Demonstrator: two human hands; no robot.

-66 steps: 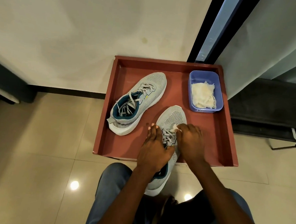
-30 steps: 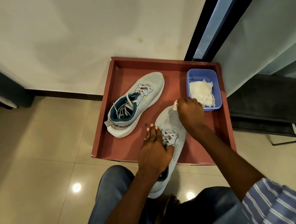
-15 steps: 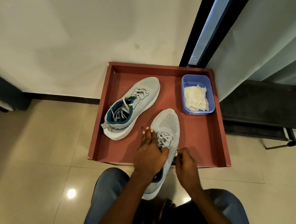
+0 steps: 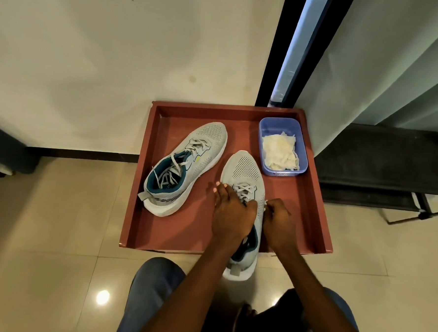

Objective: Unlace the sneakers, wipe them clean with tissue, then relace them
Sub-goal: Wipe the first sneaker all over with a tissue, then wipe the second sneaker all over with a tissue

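On the floor by the wall, a red tray point(image 4: 320, 205) is sitting with two grey sneakers on it, seen from the head camera looking down.

Both arms are reaching forward and down from the person's knees to the near sneaker point(image 4: 245, 172). This sneaker is pointing its toe at the wall, and its heel is sticking out over the near edge of the tray. The left hand point(image 4: 231, 215) is lying palm down on top of the sneaker, over the laces and the tongue. Its fingers point(image 4: 218, 187) are lying close together and reaching past the left side of the shoe, a little bent. The right hand point(image 4: 278, 223) is sitting against the right side of the same sneaker. Its fingers are curling in and pinching a small white bit of tissue point(image 4: 266, 201) at the shoe's side, just beside the laces. Only a tiny piece of the tissue is showing.

The other sneaker point(image 4: 184, 169) is lying to the left on the tray, tilted, with its laces loose and its blue inside showing. No hand is touching it.

A blue tub point(image 4: 265, 125) is standing in the far right corner of the tray, near the toe of the near sneaker. White tissues point(image 4: 280, 151) are lying crumpled inside it.
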